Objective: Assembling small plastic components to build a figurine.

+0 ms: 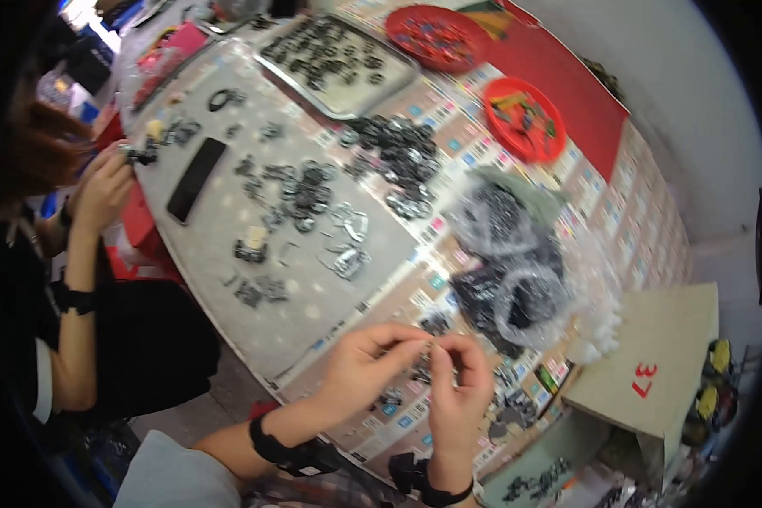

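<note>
My left hand (366,371) and my right hand (460,391) meet over the near edge of the table. Thumb and forefinger are pinched on both, tips almost touching. Whatever lies between the fingertips is too small and blurred to name. Small dark metal-looking parts (436,323) lie just beyond my fingers, and more flat dark pieces (513,413) are to the right of my right hand. Clear plastic bags (529,300) with dark small parts stand open beyond my right hand.
Heaps of shiny dark parts (398,152) and a grey mat (313,288) cover the table. At the back are a metal tray (339,110) of parts and red bowls (525,118). A cardboard box (643,339) is at right. Left, another person's hands (106,186) hold a small dark part.
</note>
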A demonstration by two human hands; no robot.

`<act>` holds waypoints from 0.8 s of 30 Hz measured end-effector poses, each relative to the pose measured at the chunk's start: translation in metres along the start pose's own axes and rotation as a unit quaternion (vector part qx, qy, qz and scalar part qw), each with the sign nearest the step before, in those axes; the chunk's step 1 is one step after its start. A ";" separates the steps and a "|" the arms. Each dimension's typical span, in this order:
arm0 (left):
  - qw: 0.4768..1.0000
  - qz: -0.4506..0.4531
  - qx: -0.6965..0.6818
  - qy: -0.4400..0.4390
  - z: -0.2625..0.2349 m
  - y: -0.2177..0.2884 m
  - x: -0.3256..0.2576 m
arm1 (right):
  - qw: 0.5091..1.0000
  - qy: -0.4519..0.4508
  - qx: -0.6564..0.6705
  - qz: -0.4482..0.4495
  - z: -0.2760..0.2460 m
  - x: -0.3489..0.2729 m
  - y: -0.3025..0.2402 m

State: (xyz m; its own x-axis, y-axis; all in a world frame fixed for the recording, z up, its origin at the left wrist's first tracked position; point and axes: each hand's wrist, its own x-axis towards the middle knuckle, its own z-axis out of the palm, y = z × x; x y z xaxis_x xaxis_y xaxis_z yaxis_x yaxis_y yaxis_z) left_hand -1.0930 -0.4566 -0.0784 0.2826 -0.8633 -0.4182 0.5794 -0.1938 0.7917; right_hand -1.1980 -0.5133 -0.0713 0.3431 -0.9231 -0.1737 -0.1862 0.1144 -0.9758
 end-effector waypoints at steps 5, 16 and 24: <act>0.999 0.030 -0.003 0.030 0.002 -0.005 0.006 | 0.984 -0.015 0.152 0.089 -0.007 0.001 -0.001; 0.999 0.022 -0.023 0.029 0.006 -0.012 0.002 | 0.998 0.034 -0.047 -0.035 -0.006 -0.004 0.002; 0.999 -0.023 0.018 -0.022 0.002 -0.014 0.007 | 0.981 0.051 -0.171 -0.080 -0.008 -0.006 0.006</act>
State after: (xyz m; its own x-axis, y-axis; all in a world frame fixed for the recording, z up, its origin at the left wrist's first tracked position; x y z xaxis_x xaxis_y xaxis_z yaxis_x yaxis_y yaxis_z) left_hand -1.1012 -0.4609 -0.0916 0.2212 -0.8725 -0.4356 0.5627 -0.2506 0.7878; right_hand -1.2085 -0.5102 -0.0755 0.3024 -0.9531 0.0102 -0.4403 -0.1492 -0.8853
